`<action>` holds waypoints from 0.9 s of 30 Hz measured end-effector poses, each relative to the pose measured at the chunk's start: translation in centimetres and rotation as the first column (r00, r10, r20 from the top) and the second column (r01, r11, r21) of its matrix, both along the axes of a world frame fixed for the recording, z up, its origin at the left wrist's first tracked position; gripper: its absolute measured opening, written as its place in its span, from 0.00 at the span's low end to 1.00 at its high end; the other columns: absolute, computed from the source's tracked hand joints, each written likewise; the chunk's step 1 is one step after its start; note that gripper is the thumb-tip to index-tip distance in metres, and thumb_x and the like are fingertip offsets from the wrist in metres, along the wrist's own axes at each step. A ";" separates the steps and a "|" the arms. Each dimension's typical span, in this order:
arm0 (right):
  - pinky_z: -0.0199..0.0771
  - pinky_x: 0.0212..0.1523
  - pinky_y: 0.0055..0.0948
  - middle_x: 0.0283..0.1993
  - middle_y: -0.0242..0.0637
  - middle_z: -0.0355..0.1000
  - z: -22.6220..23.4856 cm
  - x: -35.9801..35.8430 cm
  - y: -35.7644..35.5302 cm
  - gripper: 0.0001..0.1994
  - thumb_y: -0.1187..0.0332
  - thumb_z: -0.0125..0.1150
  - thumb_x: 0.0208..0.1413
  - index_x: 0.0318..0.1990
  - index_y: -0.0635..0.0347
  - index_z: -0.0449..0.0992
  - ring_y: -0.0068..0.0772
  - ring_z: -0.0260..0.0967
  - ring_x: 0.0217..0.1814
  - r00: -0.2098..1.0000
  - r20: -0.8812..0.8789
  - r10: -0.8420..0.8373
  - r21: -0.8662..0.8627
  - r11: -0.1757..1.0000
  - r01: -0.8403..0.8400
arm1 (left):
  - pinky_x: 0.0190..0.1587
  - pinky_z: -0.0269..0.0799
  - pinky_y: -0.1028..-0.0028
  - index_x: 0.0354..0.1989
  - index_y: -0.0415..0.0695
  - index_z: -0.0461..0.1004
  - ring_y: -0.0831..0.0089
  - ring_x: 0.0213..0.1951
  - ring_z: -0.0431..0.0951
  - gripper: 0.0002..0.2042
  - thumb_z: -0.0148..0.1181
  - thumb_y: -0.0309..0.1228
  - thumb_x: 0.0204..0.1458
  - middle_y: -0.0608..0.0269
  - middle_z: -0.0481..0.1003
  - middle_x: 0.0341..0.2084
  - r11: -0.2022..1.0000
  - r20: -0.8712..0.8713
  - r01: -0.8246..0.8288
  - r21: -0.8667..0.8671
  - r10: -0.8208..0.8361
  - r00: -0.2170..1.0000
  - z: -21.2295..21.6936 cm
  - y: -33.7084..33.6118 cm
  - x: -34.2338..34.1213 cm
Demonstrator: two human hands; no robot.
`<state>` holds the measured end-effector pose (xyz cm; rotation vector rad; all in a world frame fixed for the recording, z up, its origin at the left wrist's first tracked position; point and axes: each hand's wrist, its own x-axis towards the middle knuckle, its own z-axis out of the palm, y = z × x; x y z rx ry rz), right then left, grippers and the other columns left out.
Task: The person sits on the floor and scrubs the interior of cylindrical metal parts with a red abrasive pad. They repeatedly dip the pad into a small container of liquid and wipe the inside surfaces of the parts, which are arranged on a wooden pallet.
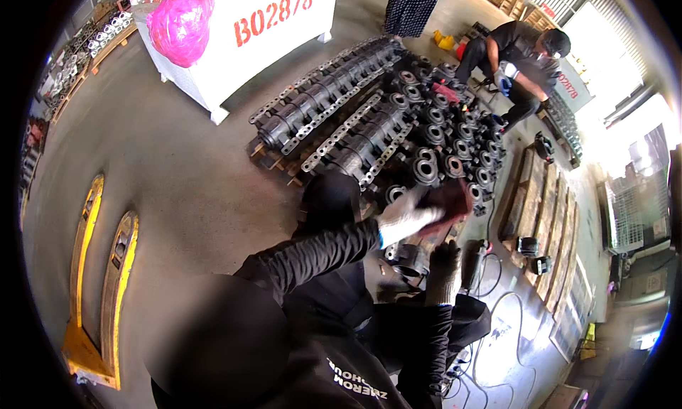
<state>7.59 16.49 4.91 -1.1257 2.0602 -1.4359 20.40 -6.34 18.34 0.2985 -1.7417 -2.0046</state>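
White box with red lettering [266,25] rear-left; pink bag [181,22] atop. Gloved left hand [405,218] grasps dark-red cloth [447,203]; right hand [444,267] grip indiscernible.

Ahead of you to the upper left stands a white crate [263,32] with red lettering on its side; a pink plastic-wrapped bundle [181,24] sits on top of it.

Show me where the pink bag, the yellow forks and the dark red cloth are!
pink bag [181,22], head view, on the middle of its crinkled bulge.
yellow forks [117,267], head view, on the top face of the right-hand fork.
dark red cloth [449,199], head view, on the flat middle, beside the left hand [406,217].
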 end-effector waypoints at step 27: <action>0.69 0.63 0.47 0.56 0.40 0.71 -12.5 1.0 -10.3 0.28 0.43 0.59 0.58 0.55 0.54 0.71 0.41 0.63 0.64 -0.337 0.896 -0.288 0.368 0.907 0.204 | 0.53 0.74 0.66 0.54 0.36 0.72 0.64 0.47 0.79 0.24 0.68 0.36 0.52 0.50 0.79 0.43 0.955 0.059 -0.115 0.272 0.102 0.993 2.2 -10.1 -10.8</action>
